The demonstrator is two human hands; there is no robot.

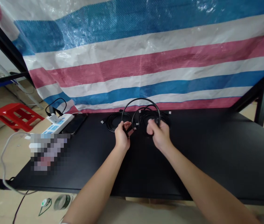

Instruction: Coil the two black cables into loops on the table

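Note:
A black cable [143, 99] arches up between my two hands above the black table. My left hand [122, 135] is closed on one end part of it, fingers curled round. My right hand [159, 132] grips the cable in a fist with the thumb on top, and several loops show beside it. Behind my left hand, a coiled black cable [110, 122] lies on the table with a light plug end at its left. More black cable loops [143, 115] lie behind my right hand, partly hidden by it.
At the table's [216, 155] left edge lie a white power strip [60, 123] with a plugged-in charger and a dark phone [76, 123]. A blurred-out patch [50, 152] covers something there. A striped plastic sheet [146, 68] hangs behind. A red stool [17, 115] stands at left.

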